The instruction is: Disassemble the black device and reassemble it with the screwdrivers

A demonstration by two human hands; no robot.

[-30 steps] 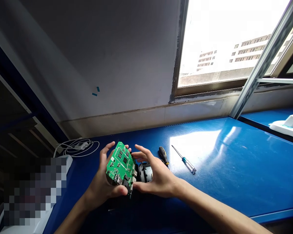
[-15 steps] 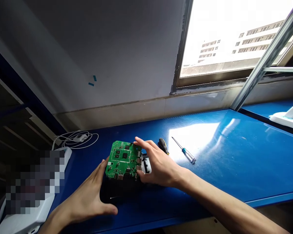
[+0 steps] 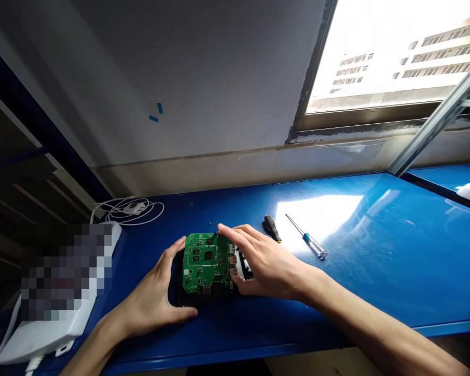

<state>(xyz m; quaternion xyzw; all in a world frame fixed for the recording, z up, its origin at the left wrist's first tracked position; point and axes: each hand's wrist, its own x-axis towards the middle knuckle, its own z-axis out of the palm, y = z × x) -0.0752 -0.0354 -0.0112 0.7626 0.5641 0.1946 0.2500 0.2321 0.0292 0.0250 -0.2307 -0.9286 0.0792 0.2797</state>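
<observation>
A green circuit board (image 3: 201, 263), with chips on its face and metal ports along its right and front edges, lies low over a black plastic case (image 3: 198, 300). My right hand (image 3: 264, 261) grips the board by its right edge, fingers at the far corner and thumb near the front ports. Around the left side of the case curves my left hand (image 3: 156, 292), its fingertips at the far left corner and its thumb at the front. A white and black part (image 3: 243, 261) shows partly under my right palm. Most of the case is hidden by the board and shadow.
Behind my right hand lie a black-handled screwdriver (image 3: 272, 228) and a clear-handled screwdriver (image 3: 307, 237). A white power strip (image 3: 78, 313), partly blurred out, and a coiled white cable (image 3: 135, 209) are on the left. A metal post (image 3: 434, 117) stands at the right.
The board now sits lower and flatter over the case, covering more of it. Both hands have come down with it. The whole view has also shifted a little.
</observation>
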